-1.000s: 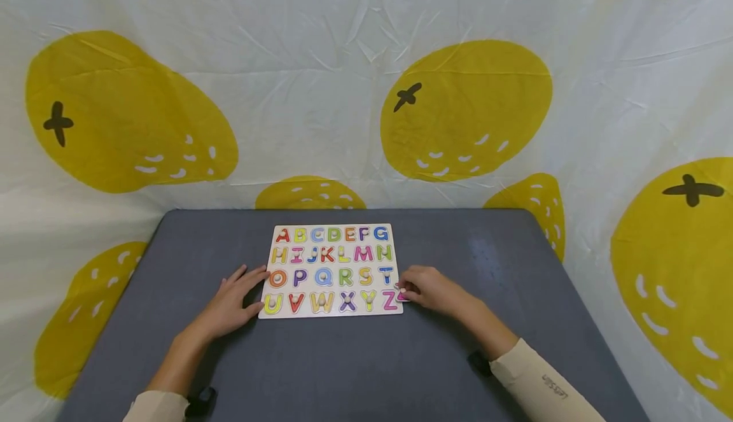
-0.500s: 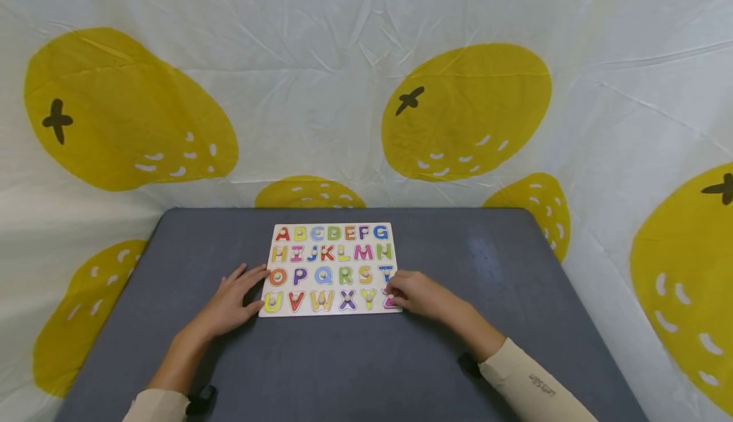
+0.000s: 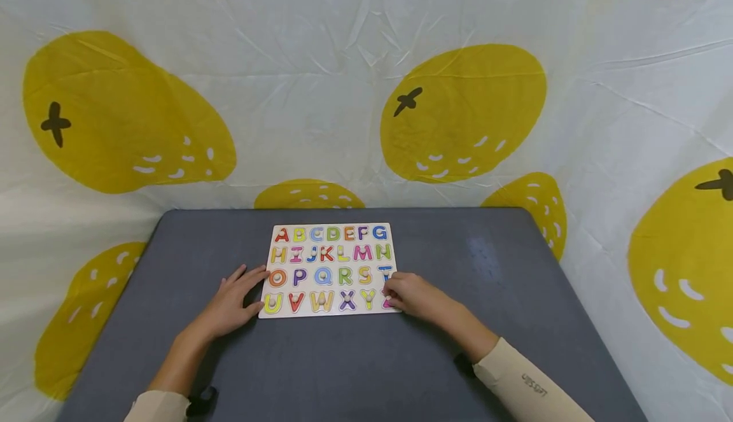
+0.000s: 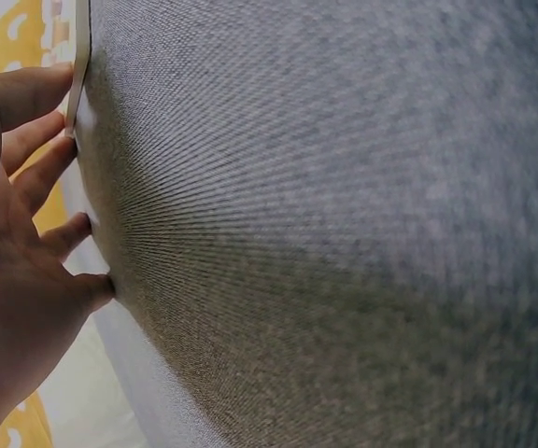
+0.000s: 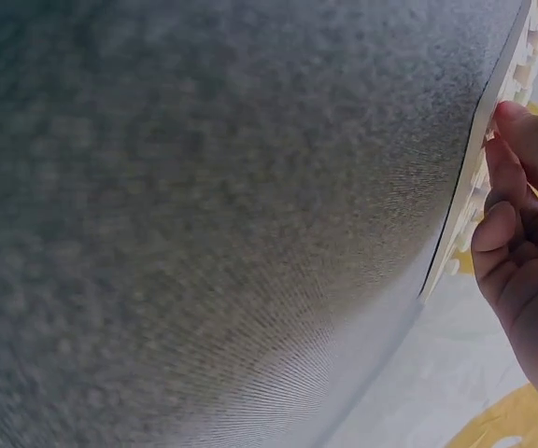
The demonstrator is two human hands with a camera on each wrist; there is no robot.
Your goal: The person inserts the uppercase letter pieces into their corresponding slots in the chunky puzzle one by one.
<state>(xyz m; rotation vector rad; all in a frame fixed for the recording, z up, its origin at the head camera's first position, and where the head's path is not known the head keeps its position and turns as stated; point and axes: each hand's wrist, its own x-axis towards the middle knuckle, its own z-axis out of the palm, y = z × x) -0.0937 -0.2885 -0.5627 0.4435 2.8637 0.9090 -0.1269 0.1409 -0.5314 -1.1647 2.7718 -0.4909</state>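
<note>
A wooden alphabet puzzle board (image 3: 338, 288) with coloured, knobbed letters lies flat on the table in the head view. My right hand (image 3: 418, 298) is at its near right corner, thumb and forefinger pinching the pink letter Z piece (image 3: 388, 304) at its place beside the Y. The fingers cover much of the Z. In the right wrist view, the right hand (image 5: 535, 257) has its other fingers curled, close over the board's edge (image 5: 453, 210). My left hand (image 3: 231, 304) lies spread at the left edge, fingertips and thumb touching the board. The left wrist view shows the left hand (image 4: 31, 289) with its fingers apart.
The dark grey table (image 3: 332, 371) extends on every side of the board. Behind it hangs a white curtain (image 3: 309, 116) printed with large yellow fruit. A dark strap piece (image 3: 202, 401) shows under the left sleeve.
My right hand has moved left from beside the board onto its corner, bringing the pink Z over its place. The left hand has stayed at the left edge.
</note>
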